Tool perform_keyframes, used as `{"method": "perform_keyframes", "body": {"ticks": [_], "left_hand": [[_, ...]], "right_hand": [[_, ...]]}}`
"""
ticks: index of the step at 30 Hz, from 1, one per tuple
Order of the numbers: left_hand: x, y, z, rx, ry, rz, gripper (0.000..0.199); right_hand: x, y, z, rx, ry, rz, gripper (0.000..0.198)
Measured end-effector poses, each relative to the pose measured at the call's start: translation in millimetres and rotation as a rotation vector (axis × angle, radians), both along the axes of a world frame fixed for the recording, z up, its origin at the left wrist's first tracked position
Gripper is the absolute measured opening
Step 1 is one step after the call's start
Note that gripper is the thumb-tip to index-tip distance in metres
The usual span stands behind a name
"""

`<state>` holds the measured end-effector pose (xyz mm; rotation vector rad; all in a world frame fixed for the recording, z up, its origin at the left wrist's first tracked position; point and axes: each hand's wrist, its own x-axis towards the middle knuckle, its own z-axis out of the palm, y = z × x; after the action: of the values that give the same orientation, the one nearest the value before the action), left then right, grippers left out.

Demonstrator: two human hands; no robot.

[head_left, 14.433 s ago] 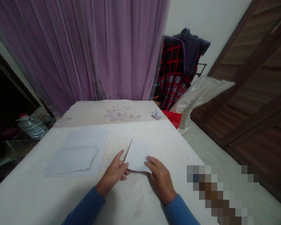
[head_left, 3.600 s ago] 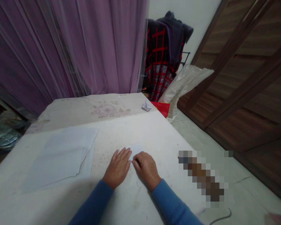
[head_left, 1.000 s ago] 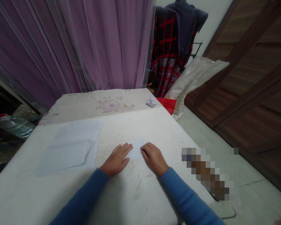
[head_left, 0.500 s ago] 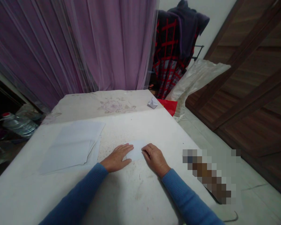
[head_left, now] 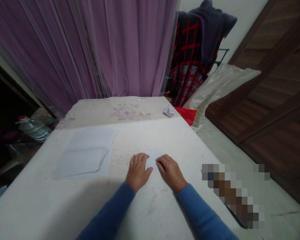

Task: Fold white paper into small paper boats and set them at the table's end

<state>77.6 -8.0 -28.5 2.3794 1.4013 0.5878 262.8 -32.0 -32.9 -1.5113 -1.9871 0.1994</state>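
A small white piece of paper [head_left: 152, 161] lies flat on the table between my hands. My left hand [head_left: 139, 170] rests on its left side, thumb apart from the bent fingers, which cover that edge. At the paper's right edge, my right hand [head_left: 172, 171] has thumb and fingertips closed in a pinch. Part of the paper is hidden under both hands. Further left lies a stack of white paper sheets [head_left: 81, 153], with corners slightly lifted. A small folded paper shape [head_left: 168, 111] stands near the far right corner of the table.
A white floral cloth covers the table [head_left: 145, 206]. Along its right edge lies a long pixelated object [head_left: 230, 193]. A red bag [head_left: 187, 115] and translucent plastic [head_left: 215, 86] are beyond the right side. A large water bottle [head_left: 33, 128] stands off to the left.
My left hand has moved right, closer to my right hand, and turned so its fingers point more forward. The whole view has shifted slightly; the right hand keeps its pinch at the paper.
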Motion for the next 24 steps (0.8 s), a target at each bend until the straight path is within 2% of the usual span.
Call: {"method": "perform_keyframes", "body": {"ticks": [5, 7, 10, 13, 15, 24], "left_hand": [[-31.1, 15.8, 1.8, -0.147, 0.023, -0.267, 0.046], [-39.1, 21.1, 3.2, -0.19, 0.033, -0.33, 0.049], [-42.5, 25.2, 3.4, -0.193, 0.034, -0.348, 0.052], [-41.7, 26.0, 1.3, -0.185, 0.039, -0.34, 0.052], [-41.8, 26.6, 0.0, -0.191, 0.043, -0.34, 0.053], [-46.4, 31.5, 0.5, -0.222, 0.044, -0.375, 0.058]], "right_hand": [[-0.4, -0.3, -0.8, -0.002, 0.014, -0.002, 0.014], [-6.0, -3.4, 0.0, -0.018, 0.011, -0.038, 0.014], [-21.2, -11.0, 2.9, -0.029, -0.031, -0.126, 0.005], [-35.8, -17.6, 6.6, -0.021, -0.098, -0.218, 0.022], [-39.8, -19.9, 8.4, -0.026, -0.109, -0.236, 0.025], [-14.0, -21.8, 9.0, -0.077, -0.06, -0.295, 0.009]]}}
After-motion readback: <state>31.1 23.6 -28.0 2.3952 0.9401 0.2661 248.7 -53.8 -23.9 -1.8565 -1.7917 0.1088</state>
